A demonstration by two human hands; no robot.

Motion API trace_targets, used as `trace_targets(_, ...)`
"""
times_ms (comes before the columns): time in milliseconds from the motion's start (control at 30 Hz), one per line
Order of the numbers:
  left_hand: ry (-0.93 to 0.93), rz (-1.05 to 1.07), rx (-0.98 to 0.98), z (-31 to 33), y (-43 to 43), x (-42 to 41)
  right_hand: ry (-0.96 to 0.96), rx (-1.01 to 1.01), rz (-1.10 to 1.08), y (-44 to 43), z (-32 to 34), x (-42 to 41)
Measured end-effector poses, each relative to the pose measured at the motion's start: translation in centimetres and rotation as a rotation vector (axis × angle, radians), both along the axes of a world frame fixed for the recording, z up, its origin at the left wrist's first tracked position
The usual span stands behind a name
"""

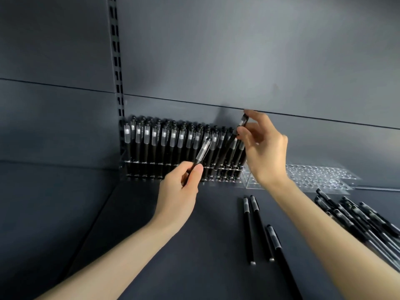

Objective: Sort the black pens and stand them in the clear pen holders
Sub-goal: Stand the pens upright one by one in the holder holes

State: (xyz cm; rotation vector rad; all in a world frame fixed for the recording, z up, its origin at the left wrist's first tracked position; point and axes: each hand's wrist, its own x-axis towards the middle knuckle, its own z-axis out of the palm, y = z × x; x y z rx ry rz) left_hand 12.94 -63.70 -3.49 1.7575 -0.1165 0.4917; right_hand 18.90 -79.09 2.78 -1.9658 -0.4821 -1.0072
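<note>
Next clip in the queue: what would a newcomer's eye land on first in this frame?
First, the dense row of black pens standing in the clear holder at the back of the shelf, with the right hand pinching a tilted pen at its right end. The left hand holds a second pen in front of the row, and a loose pile of pens lies at the far right.

I record dim, cool light, brightest on the upper back panel (249, 50). A soft shadow falls behind the right hand (266, 152). Edges bow from the wide lens; detail mildly soft.
</note>
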Motion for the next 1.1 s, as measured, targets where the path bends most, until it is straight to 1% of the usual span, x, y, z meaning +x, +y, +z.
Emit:
trace_targets(133, 0.006, 0.02, -0.046, 0.1, 0.3, 0.4, -0.059, -0.002, 0.027, 0.1, 0.5, 0.1)
trace_targets(333, 0.011, -0.024, -0.057, 0.0, 0.0, 0.0, -0.079, -0.087, -0.005, 0.3, -0.8, 1.1)
trace_targets(433, 0.011, -0.023, -0.054, 0.0, -0.1, 0.2, -0.037, -0.15, 0.003, 0.4, -1.2, 1.3)
trace_targets(567, 0.024, -0.013, -0.047, -0.2, -0.1, 0.3, 0.098, -0.186, 0.025, 0.5, -1.0, 1.2)
trace_targets(867, 0.095, -0.01, -0.092, -0.5, -0.2, 0.6, 0.2, -0.288, 0.073, 0.2, -0.1, 1.8)
trace_targets(967, 0.105, -0.022, -0.111, -0.6, -0.1, 0.6, 0.205, -0.296, 0.046, 0.2, -0.7, 1.9)
trace_targets(1100, 0.11, -0.047, -0.133, -0.4, 0.0, 0.6, 0.132, -0.335, -0.048, 0.1, -1.2, 1.5)
